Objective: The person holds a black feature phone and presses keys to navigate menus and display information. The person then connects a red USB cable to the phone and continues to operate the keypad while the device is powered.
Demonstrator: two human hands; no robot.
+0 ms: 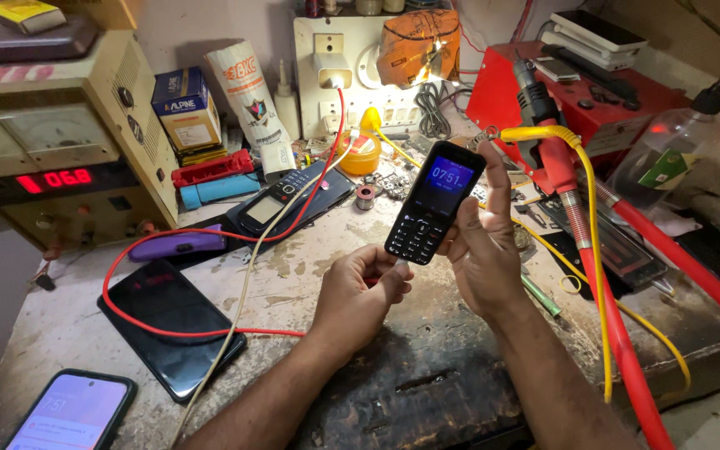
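Observation:
My right hand (485, 250) holds a black keypad phone (433, 202) upright above the worn bench, its small screen lit blue. My left hand (360, 292) is closed at the phone's bottom edge, fingertips pinched on something small there that looks like a cable plug; the fingers hide it. A red cable (168, 333) and a white cable (243, 283) run across the bench toward my left hand.
A bench power supply (60, 150) with a red display stands at the left. Another keypad phone (272, 204), a black smartphone (172, 321) and a lit smartphone (72, 412) lie on the bench. A red station (577, 100), yellow and red hoses (593, 250) and a spray bottle (677, 150) crowd the right.

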